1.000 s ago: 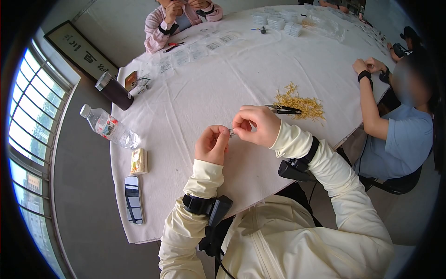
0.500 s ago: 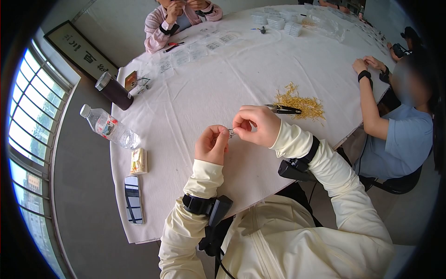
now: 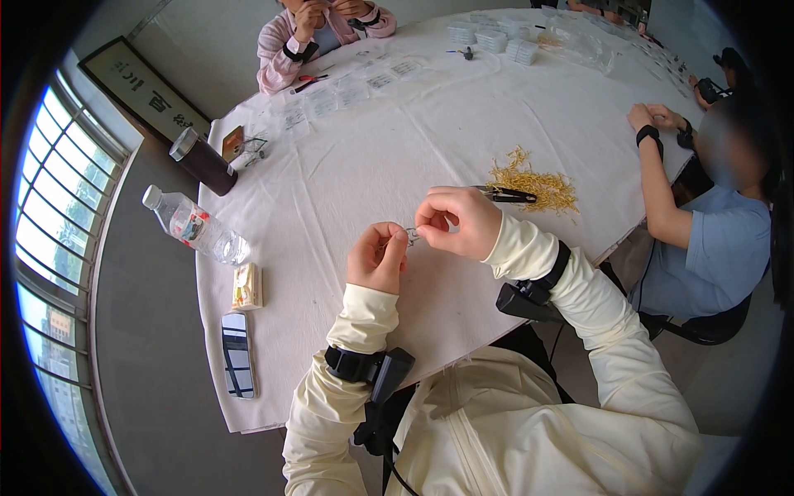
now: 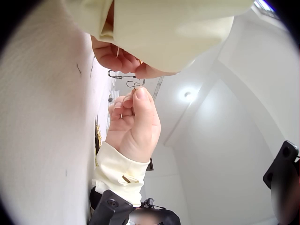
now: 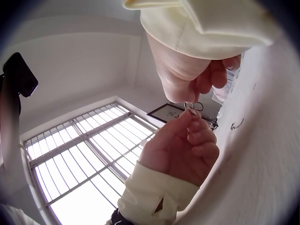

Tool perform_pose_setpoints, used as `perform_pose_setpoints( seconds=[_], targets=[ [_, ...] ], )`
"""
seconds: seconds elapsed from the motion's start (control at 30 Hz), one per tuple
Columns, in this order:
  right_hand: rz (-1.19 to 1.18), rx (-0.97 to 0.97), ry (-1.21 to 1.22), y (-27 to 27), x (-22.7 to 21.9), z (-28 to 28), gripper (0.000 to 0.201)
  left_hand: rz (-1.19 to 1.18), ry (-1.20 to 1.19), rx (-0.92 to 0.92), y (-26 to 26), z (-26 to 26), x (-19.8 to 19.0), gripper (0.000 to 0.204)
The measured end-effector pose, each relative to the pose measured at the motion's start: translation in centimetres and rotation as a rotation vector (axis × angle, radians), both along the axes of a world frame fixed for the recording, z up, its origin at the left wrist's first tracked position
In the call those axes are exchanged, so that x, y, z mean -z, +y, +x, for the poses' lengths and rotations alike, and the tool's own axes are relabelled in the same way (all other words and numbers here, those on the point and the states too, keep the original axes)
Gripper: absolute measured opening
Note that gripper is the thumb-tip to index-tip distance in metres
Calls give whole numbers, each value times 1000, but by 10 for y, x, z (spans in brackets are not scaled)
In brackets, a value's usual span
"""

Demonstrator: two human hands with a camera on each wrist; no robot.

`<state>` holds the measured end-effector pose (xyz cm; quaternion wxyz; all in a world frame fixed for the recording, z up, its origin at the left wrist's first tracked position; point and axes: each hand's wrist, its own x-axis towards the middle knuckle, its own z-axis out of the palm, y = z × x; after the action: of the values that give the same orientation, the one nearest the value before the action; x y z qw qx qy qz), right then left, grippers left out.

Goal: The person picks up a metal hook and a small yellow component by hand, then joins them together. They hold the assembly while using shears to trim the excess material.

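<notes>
Both hands meet over the near part of the white tablecloth. My left hand pinches a small dark fishhook between thumb and fingertips. Facing it, my right hand pinches at another curved hook with thumb and forefinger. The hooks sit in the narrow gap between the two sets of fingertips, and the fingers hide part of them. Behind the right hand lie black-handled snips, tips partly covered by that hand, against a pile of thin yellow strips.
At the left stand a clear water bottle and a dark thermos, with a tissue pack and a phone nearer. Clear plastic trays are at the back. Other people sit across and at the right.
The right hand has shifted very slightly rightward, and a little more of the hooks shows between the fingertips. The left hand stays in place.
</notes>
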<state>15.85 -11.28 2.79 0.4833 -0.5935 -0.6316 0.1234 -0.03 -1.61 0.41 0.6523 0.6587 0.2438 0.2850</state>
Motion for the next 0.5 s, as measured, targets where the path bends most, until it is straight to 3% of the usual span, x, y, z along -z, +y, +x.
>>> perform_pose_setpoints(
  seconds=[0.17, 0.23, 0.5],
  targets=[
    [-88, -26, 136, -2, 3, 3, 9, -139, -35, 14, 0, -2, -6, 12],
    [-193, -186, 487, -2, 5, 5, 12, -222, -69, 116, 1, -4, -14, 11],
    [-175, -266, 510, -6, -3, 8, 14, -214, -81, 135, -1, -10, -29, 12]
  ],
)
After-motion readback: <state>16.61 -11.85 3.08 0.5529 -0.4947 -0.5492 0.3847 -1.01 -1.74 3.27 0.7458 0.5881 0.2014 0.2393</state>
